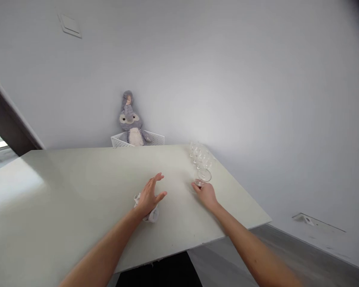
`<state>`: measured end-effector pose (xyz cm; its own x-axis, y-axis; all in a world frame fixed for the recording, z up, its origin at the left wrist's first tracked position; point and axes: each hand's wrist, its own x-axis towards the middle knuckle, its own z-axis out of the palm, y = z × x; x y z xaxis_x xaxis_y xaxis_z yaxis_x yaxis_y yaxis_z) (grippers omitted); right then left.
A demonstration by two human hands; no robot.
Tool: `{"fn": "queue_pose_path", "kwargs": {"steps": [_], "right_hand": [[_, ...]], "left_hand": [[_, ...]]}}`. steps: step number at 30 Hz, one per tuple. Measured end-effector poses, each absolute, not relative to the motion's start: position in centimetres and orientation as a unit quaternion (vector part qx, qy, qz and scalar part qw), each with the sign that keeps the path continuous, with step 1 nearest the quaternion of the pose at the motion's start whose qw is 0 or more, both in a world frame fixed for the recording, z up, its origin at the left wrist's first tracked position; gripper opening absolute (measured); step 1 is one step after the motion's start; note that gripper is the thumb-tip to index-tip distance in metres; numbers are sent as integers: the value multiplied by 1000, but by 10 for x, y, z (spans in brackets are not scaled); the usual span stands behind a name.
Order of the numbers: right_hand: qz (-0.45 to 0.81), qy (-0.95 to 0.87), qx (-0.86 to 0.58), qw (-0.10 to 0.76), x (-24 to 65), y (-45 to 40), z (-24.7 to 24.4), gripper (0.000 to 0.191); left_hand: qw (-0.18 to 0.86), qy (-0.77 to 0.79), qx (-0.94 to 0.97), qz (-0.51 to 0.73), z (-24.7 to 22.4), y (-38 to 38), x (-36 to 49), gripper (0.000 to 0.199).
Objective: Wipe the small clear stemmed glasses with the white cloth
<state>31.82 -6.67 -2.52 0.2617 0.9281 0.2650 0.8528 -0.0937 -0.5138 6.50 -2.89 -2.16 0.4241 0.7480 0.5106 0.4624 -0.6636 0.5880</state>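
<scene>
My left hand (149, 197) has its fingers and thumb spread, over a crumpled white cloth (152, 216) on the pale table (86, 187). Part of the cloth is hidden under the palm and wrist. To the right, my right hand (206, 194) is closed on a small clear glass (199, 183), low over the tabletop. Just beyond it lies the round clear rim or base of another glass (204, 174). Several more clear glasses (201, 156) stand close together near the table's back right corner; their outlines overlap.
A grey plush toy (135, 135) sits in a white perforated basket (157, 139) at the table's back edge. A pale wall (227, 79) rises behind. The table's right edge slants toward me, with grey floor beyond and a dark shape below the front edge.
</scene>
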Motion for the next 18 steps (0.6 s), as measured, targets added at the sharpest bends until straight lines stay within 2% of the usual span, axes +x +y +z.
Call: {"fn": "queue_pose_path", "kwargs": {"steps": [6,18], "right_hand": [[80,-493,-837,223,379,-67,-32,34],[86,-490,-845,196,393,-66,-31,32]], "left_hand": [[212,390,790,424,-31,-23,67,55],[287,408,704,506,-29,-19,67,53]]}}
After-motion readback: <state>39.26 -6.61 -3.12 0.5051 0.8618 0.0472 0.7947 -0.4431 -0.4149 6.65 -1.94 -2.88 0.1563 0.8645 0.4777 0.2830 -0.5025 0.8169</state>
